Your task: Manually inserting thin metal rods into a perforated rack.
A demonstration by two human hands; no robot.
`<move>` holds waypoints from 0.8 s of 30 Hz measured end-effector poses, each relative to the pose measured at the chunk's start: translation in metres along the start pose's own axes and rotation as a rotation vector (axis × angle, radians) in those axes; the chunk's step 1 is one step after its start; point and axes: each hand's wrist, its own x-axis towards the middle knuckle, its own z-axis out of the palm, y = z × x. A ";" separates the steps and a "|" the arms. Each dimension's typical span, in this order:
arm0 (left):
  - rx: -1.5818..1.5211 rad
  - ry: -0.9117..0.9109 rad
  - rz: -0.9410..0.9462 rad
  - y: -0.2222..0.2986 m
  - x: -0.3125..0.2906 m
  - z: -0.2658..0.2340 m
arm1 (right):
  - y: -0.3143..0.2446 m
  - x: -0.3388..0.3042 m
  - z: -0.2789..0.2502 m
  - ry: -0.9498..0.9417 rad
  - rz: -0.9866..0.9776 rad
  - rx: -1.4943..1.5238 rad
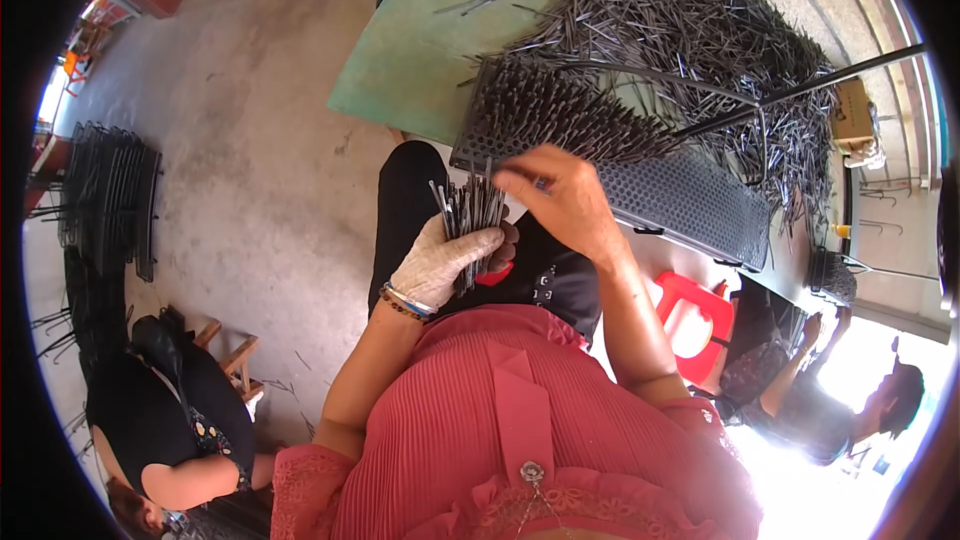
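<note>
My left hand (432,265), in a pale work glove, is closed around a bundle of thin dark rods (470,208). The rods stand roughly upright, their upper ends fanned out above the fist. My bare right hand (572,205) reaches over from the right, thumb and fingers drawn together at the bundle's upper right edge. Whether a single rod is pinched there cannot be made out. Just beyond both hands lies a long black perforated tray (690,195). Many similar rods (560,110) stand packed in the tray's left part, while rows of holes show toward its right end.
Loose rods form a large heap (690,10) on the green tabletop (410,65). A dark metal bar (840,75) crosses above the tray. Right of me is a red stool (690,290). Stacked black racks (105,195) stand at left. Co-workers sit at lower left and right.
</note>
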 end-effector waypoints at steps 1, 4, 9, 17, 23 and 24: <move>0.020 -0.026 0.013 0.001 0.001 0.001 | 0.000 -0.004 -0.002 -0.120 0.123 0.087; 0.073 -0.074 -0.004 0.000 0.005 0.004 | 0.008 -0.009 -0.005 -0.114 0.257 0.280; 0.072 -0.091 -0.006 -0.007 0.008 0.008 | 0.018 -0.016 -0.005 -0.083 0.282 0.460; 0.096 -0.037 -0.041 -0.006 0.010 0.011 | 0.023 -0.018 -0.012 0.020 0.448 0.543; 0.063 -0.012 0.000 -0.008 0.010 0.010 | 0.025 -0.020 -0.007 0.011 0.424 0.634; 0.052 -0.003 0.003 -0.008 0.010 0.012 | 0.027 -0.021 -0.006 0.016 0.396 0.671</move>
